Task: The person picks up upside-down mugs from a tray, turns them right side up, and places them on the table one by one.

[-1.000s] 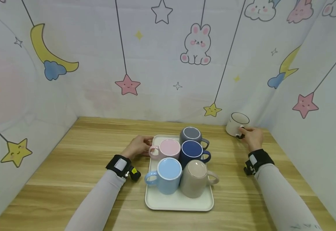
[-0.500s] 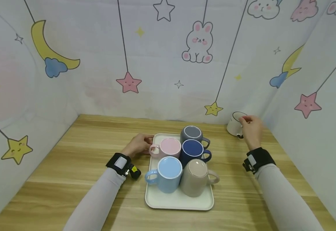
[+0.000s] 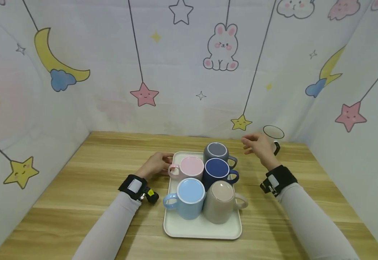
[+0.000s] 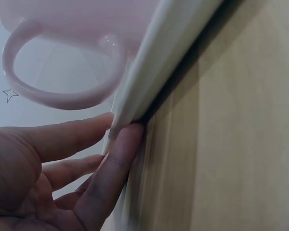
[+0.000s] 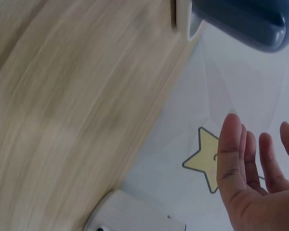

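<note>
My left hand (image 3: 156,165) pinches the left rim of a white tray (image 3: 202,231) near its far corner, thumb and fingertips meeting at the edge below the handle of a pink mug (image 4: 77,17). Upside down on the tray stand several mugs: the pink one, a grey mug (image 3: 216,150), a dark blue mug (image 3: 217,169), a light blue mug (image 3: 190,196) and a taupe mug (image 3: 219,202). Holding nothing, my right hand (image 3: 260,146) hovers right of the grey mug, fingers loosely bent. Behind it, partly hidden, an upright white mug (image 3: 274,133) with a black rim and handle stands at the table's back.
The wooden table (image 3: 88,202) ends at a patterned cloth backdrop (image 3: 176,119) behind, with cloth walls at both sides. A handle of the taupe mug (image 3: 242,201) juts past the tray's right edge, as does that of the dark blue mug.
My right hand has let go of the white mug's handle, risen and moved left toward the tray. The white mug stays at the back. My left hand keeps its place at the tray.
</note>
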`<state>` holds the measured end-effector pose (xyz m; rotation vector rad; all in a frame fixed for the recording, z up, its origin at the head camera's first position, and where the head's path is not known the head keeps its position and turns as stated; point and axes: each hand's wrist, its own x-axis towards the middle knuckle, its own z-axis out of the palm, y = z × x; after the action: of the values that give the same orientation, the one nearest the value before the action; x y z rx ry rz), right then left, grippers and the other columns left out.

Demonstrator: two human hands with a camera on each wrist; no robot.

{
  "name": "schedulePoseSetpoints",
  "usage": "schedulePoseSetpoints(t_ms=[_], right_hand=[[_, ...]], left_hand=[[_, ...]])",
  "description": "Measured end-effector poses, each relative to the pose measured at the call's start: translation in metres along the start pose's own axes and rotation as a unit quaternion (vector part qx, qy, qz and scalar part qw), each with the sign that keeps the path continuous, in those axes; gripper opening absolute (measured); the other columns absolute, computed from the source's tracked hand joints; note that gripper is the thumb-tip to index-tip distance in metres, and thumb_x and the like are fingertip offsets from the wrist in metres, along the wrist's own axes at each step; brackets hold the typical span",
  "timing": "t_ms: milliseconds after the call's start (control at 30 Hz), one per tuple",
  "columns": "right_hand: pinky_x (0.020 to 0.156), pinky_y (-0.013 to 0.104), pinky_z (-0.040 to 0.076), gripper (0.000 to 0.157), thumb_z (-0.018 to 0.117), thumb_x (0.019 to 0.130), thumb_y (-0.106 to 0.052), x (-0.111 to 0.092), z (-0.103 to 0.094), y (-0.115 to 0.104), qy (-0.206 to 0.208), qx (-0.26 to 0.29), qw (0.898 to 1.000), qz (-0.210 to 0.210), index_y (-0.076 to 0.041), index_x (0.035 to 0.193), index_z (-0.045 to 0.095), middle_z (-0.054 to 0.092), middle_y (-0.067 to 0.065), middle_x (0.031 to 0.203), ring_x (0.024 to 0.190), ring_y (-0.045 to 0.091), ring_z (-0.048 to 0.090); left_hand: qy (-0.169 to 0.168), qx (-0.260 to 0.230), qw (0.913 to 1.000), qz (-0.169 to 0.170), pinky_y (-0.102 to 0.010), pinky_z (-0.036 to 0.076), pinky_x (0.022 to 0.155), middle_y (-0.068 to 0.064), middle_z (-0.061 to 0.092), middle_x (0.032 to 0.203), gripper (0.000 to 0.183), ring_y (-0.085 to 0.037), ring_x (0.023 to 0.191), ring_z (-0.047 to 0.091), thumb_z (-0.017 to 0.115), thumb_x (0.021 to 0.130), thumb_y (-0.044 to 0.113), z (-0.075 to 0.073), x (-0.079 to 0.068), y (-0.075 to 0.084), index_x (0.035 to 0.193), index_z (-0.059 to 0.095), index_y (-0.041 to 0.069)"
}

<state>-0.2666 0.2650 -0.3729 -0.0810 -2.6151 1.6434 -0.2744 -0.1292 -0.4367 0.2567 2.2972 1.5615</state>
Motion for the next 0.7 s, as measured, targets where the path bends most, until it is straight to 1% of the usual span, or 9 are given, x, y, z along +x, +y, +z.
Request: schedulePoseSetpoints(t_ms=[100,300,433,533,600,700], right_hand=[[0.079,0.035,0.065,0.042,0.064,0.105,-0.022,0.002,0.006,0.002,-0.013,0.005,1.0,0.004,0.009,0.134,0.06,0.059,0.029,0.123,0.099,0.034,0.065],[0.075,0.034,0.065,0.037,0.063,0.105,-0.016,0.003,0.018,0.007,-0.05,0.011,0.999,0.008,0.011,0.131,0.061,0.064,0.022,0.115,0.092,0.027,0.065],[0.075,0.033,0.065,0.037,0.062,0.105,-0.015,0.003,0.023,0.012,-0.078,0.015,0.997,0.019,0.012,0.131,0.06,0.063,0.026,0.121,0.093,0.027,0.065],[0.074,0.033,0.065,0.036,0.062,0.105,-0.013,0.001,0.026,0.014,-0.092,0.023,0.995,0.028,0.012,0.131,0.059,0.061,0.029,0.125,0.088,0.022,0.065],[0.073,0.033,0.064,0.036,0.061,0.105,-0.012,0.001,0.027,0.015,-0.101,0.025,0.994,0.032,0.013,0.132,0.058,0.062,0.028,0.122,0.085,0.019,0.063],[0.072,0.034,0.064,0.035,0.061,0.105,-0.011,0.0,0.028,0.016,-0.109,0.028,0.993,0.035,0.013,0.131,0.057,0.062,0.023,0.113,0.081,0.017,0.061]], left_hand=[[-0.004,-0.002,1.0,-0.004,-0.029,0.065,0.076,-0.024,0.062,0.12,0.058,-0.019,0.088,0.064,0.062,0.097,-0.007,-0.002,-0.001,0.0,0.152,0.044,-0.008],[-0.013,0.01,0.9998,-0.005,-0.032,0.064,0.082,-0.026,0.061,0.127,0.056,-0.023,0.096,0.065,0.061,0.1,-0.001,-0.005,-0.004,0.002,0.153,0.044,-0.006],[-0.011,0.023,0.9997,0.0,-0.034,0.064,0.085,-0.027,0.06,0.13,0.055,-0.026,0.1,0.067,0.063,0.1,0.002,-0.006,-0.007,0.004,0.152,0.045,-0.005],[0.003,0.046,0.9989,0.006,-0.034,0.063,0.085,-0.025,0.063,0.129,0.056,-0.026,0.099,0.068,0.066,0.099,0.006,-0.008,-0.009,0.008,0.151,0.049,-0.003],[0.012,0.064,0.9978,0.013,-0.035,0.063,0.086,-0.024,0.063,0.128,0.055,-0.026,0.099,0.068,0.068,0.098,0.009,-0.01,-0.01,0.012,0.15,0.052,-0.002],[0.011,0.076,0.9968,0.022,-0.036,0.063,0.089,-0.023,0.062,0.129,0.051,-0.028,0.103,0.068,0.067,0.099,0.01,-0.013,-0.011,0.017,0.148,0.055,-0.001]])
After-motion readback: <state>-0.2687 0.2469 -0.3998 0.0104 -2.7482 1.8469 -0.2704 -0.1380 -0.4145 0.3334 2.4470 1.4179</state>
